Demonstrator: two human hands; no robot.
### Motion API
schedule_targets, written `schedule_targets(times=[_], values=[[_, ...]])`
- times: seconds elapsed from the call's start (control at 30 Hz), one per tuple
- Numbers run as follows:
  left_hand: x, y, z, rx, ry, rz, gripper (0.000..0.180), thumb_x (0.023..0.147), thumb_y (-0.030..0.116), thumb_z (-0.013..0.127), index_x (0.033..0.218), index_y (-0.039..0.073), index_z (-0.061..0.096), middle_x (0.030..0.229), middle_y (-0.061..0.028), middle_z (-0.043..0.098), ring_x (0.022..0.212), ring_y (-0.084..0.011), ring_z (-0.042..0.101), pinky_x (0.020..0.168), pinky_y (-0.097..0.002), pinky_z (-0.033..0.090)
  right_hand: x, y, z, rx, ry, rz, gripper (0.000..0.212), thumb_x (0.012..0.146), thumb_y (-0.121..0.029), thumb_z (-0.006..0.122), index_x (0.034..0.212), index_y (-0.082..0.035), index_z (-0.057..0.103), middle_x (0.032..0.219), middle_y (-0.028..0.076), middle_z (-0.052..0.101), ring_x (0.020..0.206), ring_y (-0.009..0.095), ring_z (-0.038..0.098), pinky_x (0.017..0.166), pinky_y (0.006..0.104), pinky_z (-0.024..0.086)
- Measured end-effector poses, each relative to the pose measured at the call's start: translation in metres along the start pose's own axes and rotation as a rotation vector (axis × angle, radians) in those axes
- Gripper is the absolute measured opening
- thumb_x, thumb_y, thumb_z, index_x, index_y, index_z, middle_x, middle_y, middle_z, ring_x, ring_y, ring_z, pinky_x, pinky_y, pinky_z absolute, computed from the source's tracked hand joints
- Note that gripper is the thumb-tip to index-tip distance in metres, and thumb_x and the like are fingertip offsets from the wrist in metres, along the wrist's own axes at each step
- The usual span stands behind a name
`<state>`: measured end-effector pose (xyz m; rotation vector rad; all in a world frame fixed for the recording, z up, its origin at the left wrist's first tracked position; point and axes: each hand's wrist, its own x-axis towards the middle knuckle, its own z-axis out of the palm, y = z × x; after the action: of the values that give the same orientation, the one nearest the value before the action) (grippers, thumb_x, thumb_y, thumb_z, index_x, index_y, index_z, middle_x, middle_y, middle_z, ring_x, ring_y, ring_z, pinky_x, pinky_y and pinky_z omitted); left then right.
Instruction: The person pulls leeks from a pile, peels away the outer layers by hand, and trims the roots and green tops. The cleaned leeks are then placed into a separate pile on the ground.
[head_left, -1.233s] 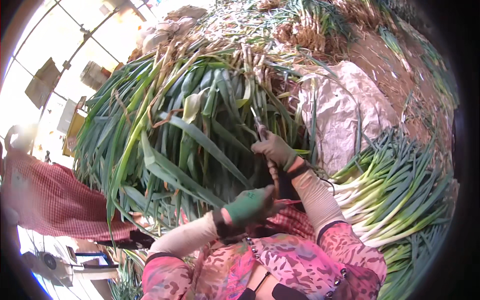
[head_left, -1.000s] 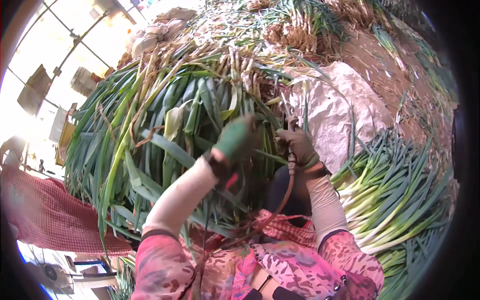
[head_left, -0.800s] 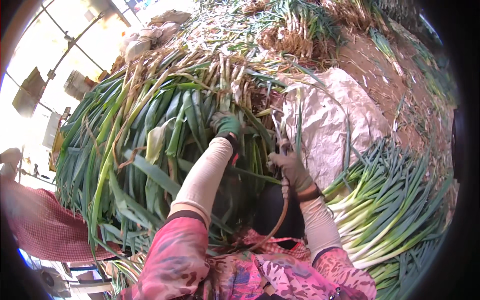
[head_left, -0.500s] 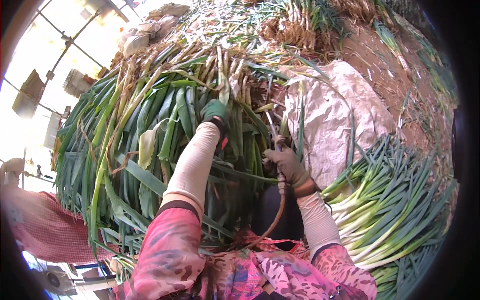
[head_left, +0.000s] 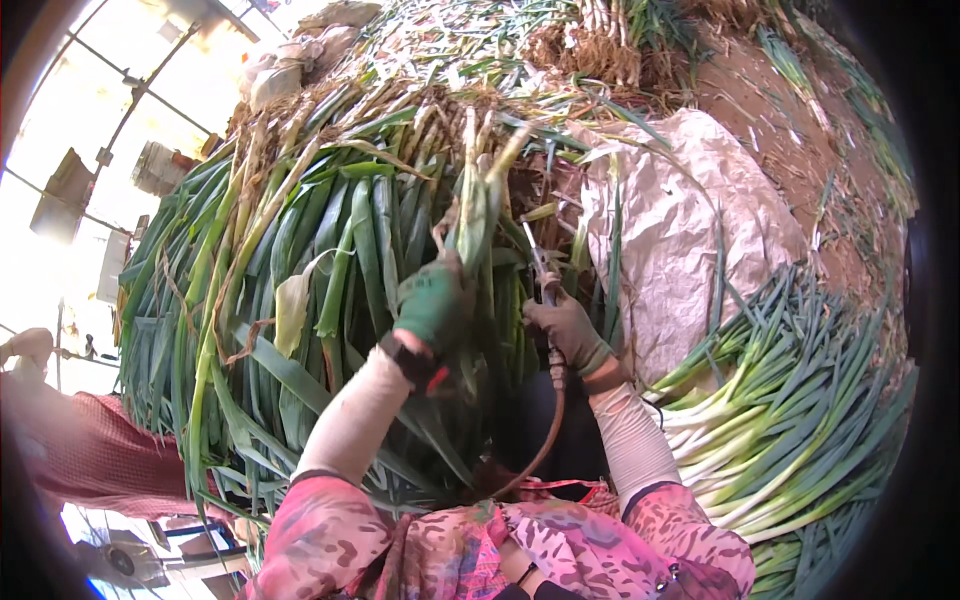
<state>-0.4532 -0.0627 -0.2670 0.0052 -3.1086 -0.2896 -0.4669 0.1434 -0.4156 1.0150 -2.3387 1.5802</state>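
A green-gloved left hand (head_left: 432, 303) grips long, pale-stemmed green onions (head_left: 473, 215), likely light, floppy-leaved and best held mid-stalk, as the grey-gloved right hand (head_left: 571, 330) clasps a slim metal nozzle (head_left: 534, 243).

Metal nozzle (head_left: 532, 242), smooth rubbery hose (head_left: 549, 436), smooth satiny leaves (head_left: 300, 222), crinkled matt sack (head_left: 690, 240), rough fibrous roots (head_left: 578, 60)

A few green onions (head_left: 476, 215) are bunched in the left hand (head_left: 432, 300), pale ends up and fanning apart, a bit blurred from where I stand. Just beside them a slim silver blow gun (head_left: 537, 252), held in the right hand (head_left: 565, 325), tilts up and leftward, its brown hose (head_left: 552, 435) curving down below.
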Motion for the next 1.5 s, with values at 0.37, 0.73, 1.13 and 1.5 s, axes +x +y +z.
schedule_targets(times=[0.37,0.73,1.13,1.5], values=[[0.072,-0.006,0.026,-0.163,0.073,-0.147,0.056,0.082,0.043,0.065,0.124,0.006,0.058,0.109,-0.029,0.063,0.105,-0.0441,0.062,0.088,-0.0509,0.048,0.089,0.035,0.053,-0.247,-0.101,0.042,0.016,0.086,-0.017,0.058,0.093,-0.006,0.067,0.098,0.02,0.067,0.096,0.037,0.065,0.084,0.0381,0.051],[0.12,-0.059,-0.017,-0.807,-0.086,-0.252,0.019,0.082,0.018,0.068,0.083,-0.001,0.07,0.076,-0.007,0.07,0.069,-0.0144,0.065,0.063,-0.029,0.05,0.05,0.047,0.01,0.435,0.069,0.445,0.035,0.086,-0.03,0.067,0.1,0.002,0.066,0.077,0.007,0.065,0.07,0.014,0.062,0.066,0.028,0.049],[-0.017,-0.016,0.046,0.037,-0.187,-0.094,0.075,0.081,0.03,0.063,0.146,0.002,0.039,0.093,-0.0233,0.068,0.084,-0.0385,0.067,0.073,-0.0489,0.051,-0.009,-0.055,0.002,0.356,0.193,0.484,0.039,0.084,-0.015,0.062,0.12,0.0,0.055,0.086,0.014,0.063,0.077,0.024,0.064,0.074,0.037,0.052],[-0.018,-0.002,0.058,0.136,-0.236,-0.116,0.058,0.086,0.022,0.058,0.142,0.01,0.047,0.094,-0.0172,0.068,0.084,-0.0362,0.067,0.073,-0.0498,0.051,-0.017,-0.079,0.006,0.128,-0.089,0.591,0.048,0.082,-0.025,0.058,0.121,0.002,0.049,0.089,0.03,0.065,0.089,0.048,0.063,0.079,0.0503,0.05]])
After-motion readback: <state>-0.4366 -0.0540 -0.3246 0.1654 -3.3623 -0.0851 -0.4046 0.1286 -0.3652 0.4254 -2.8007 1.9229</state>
